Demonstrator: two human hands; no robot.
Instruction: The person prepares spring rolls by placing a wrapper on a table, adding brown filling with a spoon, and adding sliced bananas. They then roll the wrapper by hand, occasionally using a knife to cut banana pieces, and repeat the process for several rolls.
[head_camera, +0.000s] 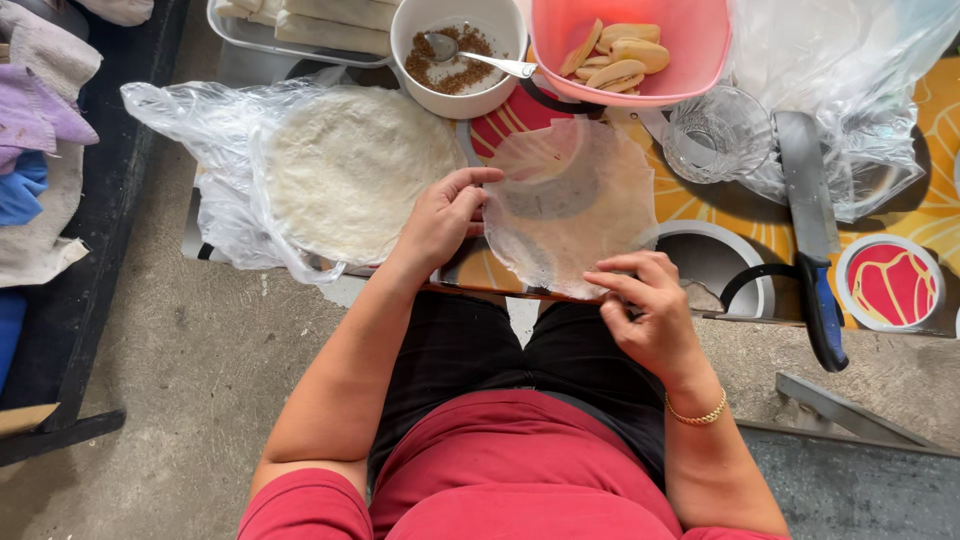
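Observation:
A thin, see-through round wrapper (570, 205) lies spread on the patterned table (935, 215) in front of me. My left hand (440, 215) pinches its left edge between thumb and fingers. My right hand (650, 305) pinches its near edge at the table's front. A stack of white round wrappers (350, 170) rests on a clear plastic bag (190, 120) just left of my left hand.
Behind the wrapper stand a white bowl (415, 60) of brown sugar with a spoon (480, 55), a pink tub (690, 45) of sliced banana and an empty glass (715, 130). A blue-handled knife (810, 230) lies at the right. A tray of rolled wrappers (320, 25) sits far left.

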